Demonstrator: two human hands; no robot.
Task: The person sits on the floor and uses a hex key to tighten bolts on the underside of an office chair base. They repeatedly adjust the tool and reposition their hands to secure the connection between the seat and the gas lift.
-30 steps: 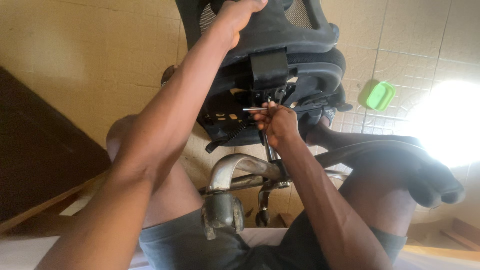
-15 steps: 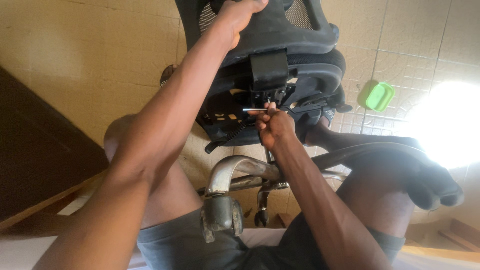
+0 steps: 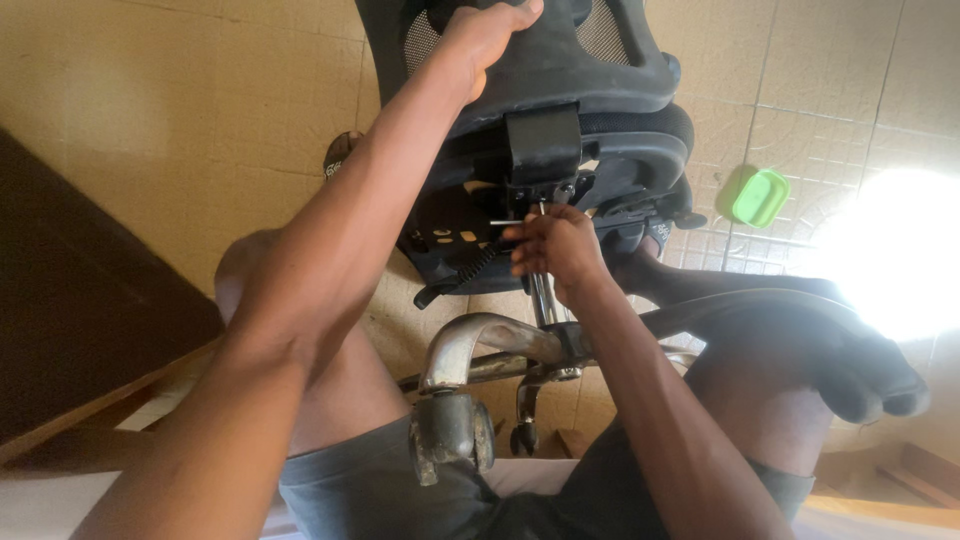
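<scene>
A person's left hand (image 3: pixel 487 38) grips the back of an overturned office chair (image 3: pixel 560 110) lying across their lap, while right-hand fingers (image 3: pixel 530 245) pinch a thin metal tool (image 3: pixel 503 222) at the under-seat mechanism, seemingly mid-adjustment, needing steady turning.

I am seeing a small green rounded plastic container (image 3: pixel 759 197) lying on the beige tiled floor (image 3: pixel 180 120), beside glaring sunlight.
</scene>
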